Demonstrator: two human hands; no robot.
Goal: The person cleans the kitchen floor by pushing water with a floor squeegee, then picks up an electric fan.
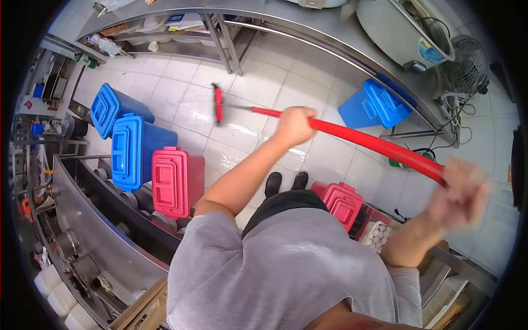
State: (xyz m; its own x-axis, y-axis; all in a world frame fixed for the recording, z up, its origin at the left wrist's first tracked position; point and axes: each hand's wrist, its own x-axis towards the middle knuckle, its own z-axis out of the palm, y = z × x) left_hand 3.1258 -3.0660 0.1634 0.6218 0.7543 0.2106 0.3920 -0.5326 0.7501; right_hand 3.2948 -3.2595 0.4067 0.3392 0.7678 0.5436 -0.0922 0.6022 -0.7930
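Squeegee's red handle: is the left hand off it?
No: the left hand grips the red handle between the squeegee head and right hand.

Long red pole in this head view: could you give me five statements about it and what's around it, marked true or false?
1. The left hand is closed around the long red pole. True.
2. The right hand lies on a pink plastic bin. False: blurred, it is at the pole's near end.
3. Two blue lidded plastic bins are at the picture's left. True.
4. The red-and-black crosspiece touches a bin. False: it is over white floor tiles, apart from every bin.
5. The person's dark footwear is visible. True.
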